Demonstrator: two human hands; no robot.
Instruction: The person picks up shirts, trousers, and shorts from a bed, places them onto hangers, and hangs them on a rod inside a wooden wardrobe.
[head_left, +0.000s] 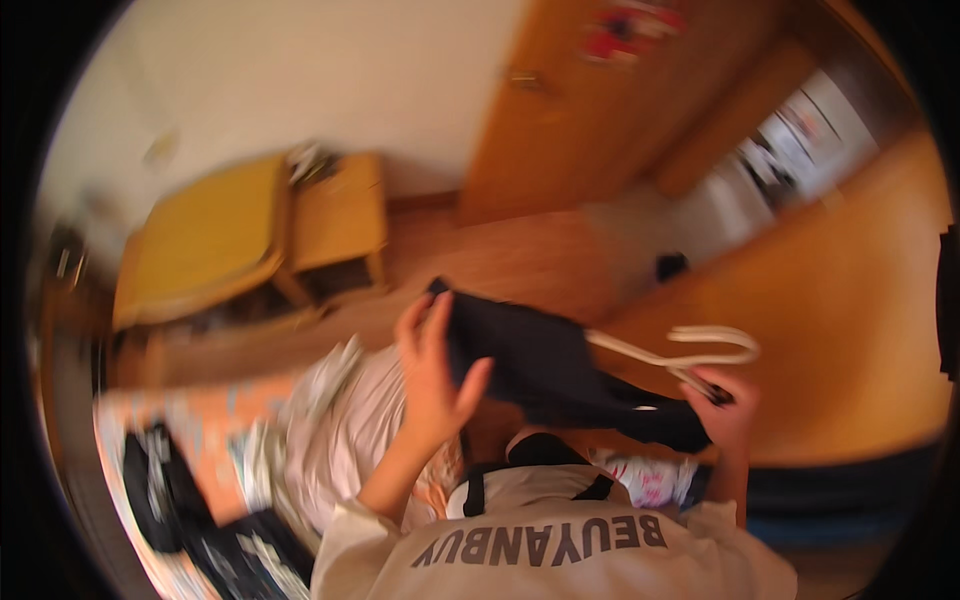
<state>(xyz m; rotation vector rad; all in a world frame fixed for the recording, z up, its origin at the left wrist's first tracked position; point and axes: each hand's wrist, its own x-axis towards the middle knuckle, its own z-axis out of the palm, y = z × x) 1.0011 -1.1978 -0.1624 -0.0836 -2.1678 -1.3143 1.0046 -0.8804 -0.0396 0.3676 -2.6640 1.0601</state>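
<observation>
A dark garment (525, 352) is stretched out in front of me between both hands, its exact kind not plain. My left hand (435, 367) is at its left end, fingers raised against the cloth and thumb apart; whether they pinch the edge is blurred. A light-coloured clothes hanger (634, 349) with a hooked end sticks out from the garment's right side. My right hand (724, 405) is closed around part of the hanger, beside the garment's lower right end.
A bed (217, 390) with patterned cover holds a pale crumpled cloth (341, 435) and dark clothes (262, 547). Behind stand a yellow table (210, 236) and a wooden stool (337, 217). A wooden door (555, 127) is at the back, a large wooden panel (840, 337) at right.
</observation>
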